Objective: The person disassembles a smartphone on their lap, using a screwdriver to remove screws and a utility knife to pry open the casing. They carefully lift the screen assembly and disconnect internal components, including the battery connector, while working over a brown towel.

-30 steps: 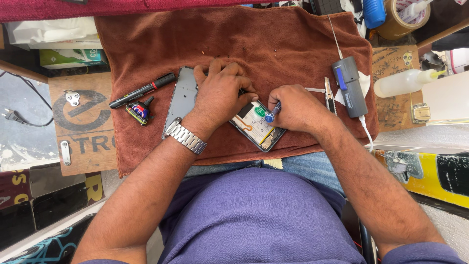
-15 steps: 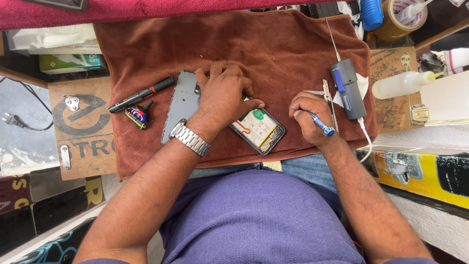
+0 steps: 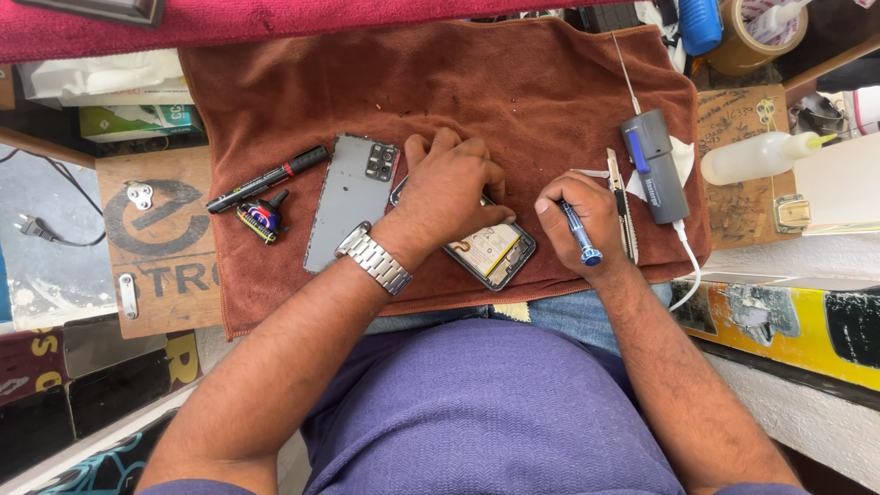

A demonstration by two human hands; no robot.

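Right hand lifted blue screwdriver off opened phone, fist closed around it; left hand still flat, pinning phone, gripping nothing.

This was a small phone-repair workbench, cramped and well used. A brown towel served as the work mat, and on it lay an opened phone with its insides bared and its grey back cover set aside. Tools crowded the mat: a black marker, a small handheld device on a white cable, tweezers and a slim blue screwdriver. A squeeze bottle, a roll of brown tape and a scarred wooden board sat at the edges, with a loose plug to 1 side.
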